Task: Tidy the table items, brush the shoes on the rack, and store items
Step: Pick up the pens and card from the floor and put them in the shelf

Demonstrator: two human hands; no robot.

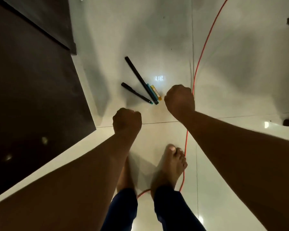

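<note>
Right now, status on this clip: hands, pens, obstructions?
Left hand and right hand both fisted, empty. Pens loose on floor ahead, untouched. Orange cable runs beside right hand, past feet.

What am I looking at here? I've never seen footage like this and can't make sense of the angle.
There is no machine: a person wears a camera on the head, looking down at their own arms and bare feet. The left hand and right hand are both curled into fists and seem to hold nothing. On the pale tiled floor lie a long black pen, a shorter black pen and small teal and yellow pieces, too blurred to name. An orange cable runs across the floor past the right foot. The dark furniture is at left.
</note>
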